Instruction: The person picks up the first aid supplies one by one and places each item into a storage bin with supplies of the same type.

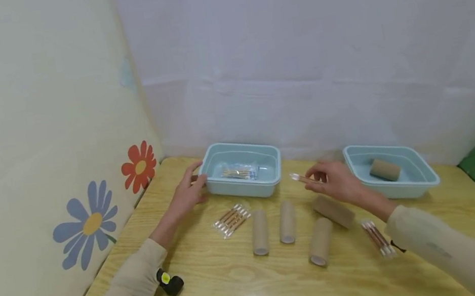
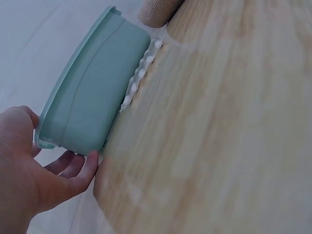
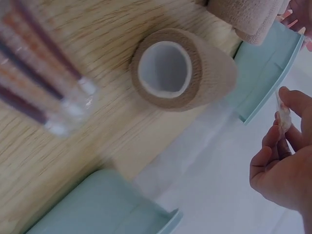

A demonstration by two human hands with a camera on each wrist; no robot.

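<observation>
My left hand (image 1: 188,192) grips the left end of a light-blue plastic tub (image 1: 244,189), thumb at the rim and fingers against the side. Inside that tub lies a clear packet of cotton swabs (image 1: 239,172). Between thumb and fingers, my right hand (image 1: 337,181) pinches another swab packet (image 1: 299,178) above the table, right of this tub. Below the right hand, several tan bandage rolls (image 1: 320,242) lie on the table. One swab packet (image 1: 232,220) rests before the left tub; another swab packet (image 1: 377,238) is near the right forearm.
A second light-blue tub (image 1: 402,191) stands at the right with one bandage roll (image 1: 384,170) in it. Behind both tubs hangs a white sheet (image 1: 297,57). A flower-patterned wall (image 1: 76,116) borders the wooden table (image 1: 222,293) on the left.
</observation>
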